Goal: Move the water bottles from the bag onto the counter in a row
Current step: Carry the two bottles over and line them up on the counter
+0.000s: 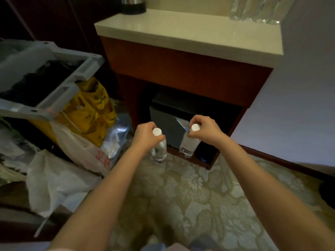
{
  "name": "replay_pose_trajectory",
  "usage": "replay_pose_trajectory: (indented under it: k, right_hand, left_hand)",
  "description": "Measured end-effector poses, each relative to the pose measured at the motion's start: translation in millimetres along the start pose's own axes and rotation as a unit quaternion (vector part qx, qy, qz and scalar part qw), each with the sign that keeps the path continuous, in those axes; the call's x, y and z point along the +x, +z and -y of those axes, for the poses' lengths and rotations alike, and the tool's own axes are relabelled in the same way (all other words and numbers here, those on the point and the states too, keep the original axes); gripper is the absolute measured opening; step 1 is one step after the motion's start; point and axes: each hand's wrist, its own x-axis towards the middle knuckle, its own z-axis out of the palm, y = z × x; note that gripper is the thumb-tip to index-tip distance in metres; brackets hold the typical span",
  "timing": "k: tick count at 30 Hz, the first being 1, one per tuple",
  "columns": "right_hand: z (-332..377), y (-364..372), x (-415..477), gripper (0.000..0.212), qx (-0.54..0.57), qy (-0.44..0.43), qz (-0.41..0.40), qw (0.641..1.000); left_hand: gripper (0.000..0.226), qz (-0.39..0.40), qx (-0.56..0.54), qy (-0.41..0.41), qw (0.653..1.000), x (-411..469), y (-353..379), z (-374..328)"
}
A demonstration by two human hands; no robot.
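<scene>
My left hand grips a clear water bottle with a white cap by its neck, held upright above the patterned carpet. My right hand grips a second clear water bottle, also by the neck, its white cap showing between the fingers. Both bottles hang in front of the cabinet's lower opening, well below the white counter. Several clear bottles stand at the counter's back right. A white plastic bag with red print lies at the left, beside the cart.
A grey cart with a yellow bag fills the left side. A dark kettle base sits at the counter's back left. A dark box sits in the cabinet's lower opening. A wall runs along the right.
</scene>
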Motion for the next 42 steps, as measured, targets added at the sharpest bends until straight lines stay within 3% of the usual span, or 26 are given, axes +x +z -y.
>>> replay_pose_trajectory:
  k: [10, 21, 25, 33, 42]
  right_hand:
    - [98, -66, 98, 0.016, 0.087, -0.044, -0.209, 0.973]
    - [172, -184, 210, 0.011, 0.167, -0.160, -0.352, 0.907]
    - [185, -217, 248, 0.012, 0.146, -0.174, -0.398, 0.889]
    - [186, -269, 347, 0.013, 0.106, -0.141, -0.437, 0.882]
    - [164, -313, 464, 0.022, 0.044, -0.016, -0.481, 0.875]
  left_hand:
    - [0.010, -0.047, -0.124, 0.128, 0.983, 140, -91, -73]
    - [0.011, -0.145, -0.123, 0.277, 0.942, 268, -169, -216]
    - [0.011, -0.160, -0.127, 0.307, 0.929, 319, -179, -252]
    - [0.013, -0.155, -0.110, 0.345, 0.919, 436, -161, -302]
    - [0.019, -0.085, -0.097, 0.358, 0.925, 577, -125, -335]
